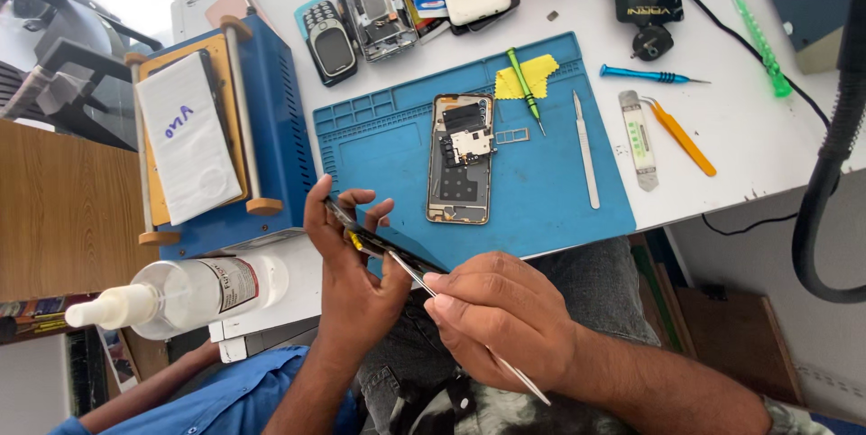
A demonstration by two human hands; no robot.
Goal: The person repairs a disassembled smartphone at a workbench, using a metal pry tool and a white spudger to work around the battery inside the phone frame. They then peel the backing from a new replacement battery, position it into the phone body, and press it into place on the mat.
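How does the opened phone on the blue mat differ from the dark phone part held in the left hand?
The opened phone lies flat and untouched on the blue mat, its inner boards facing up; the dark phone part is held edge-on above the lap in the left hand. A thin metal tool in the right hand meets the held part; none touches the opened phone. Both are dismantled phone pieces.
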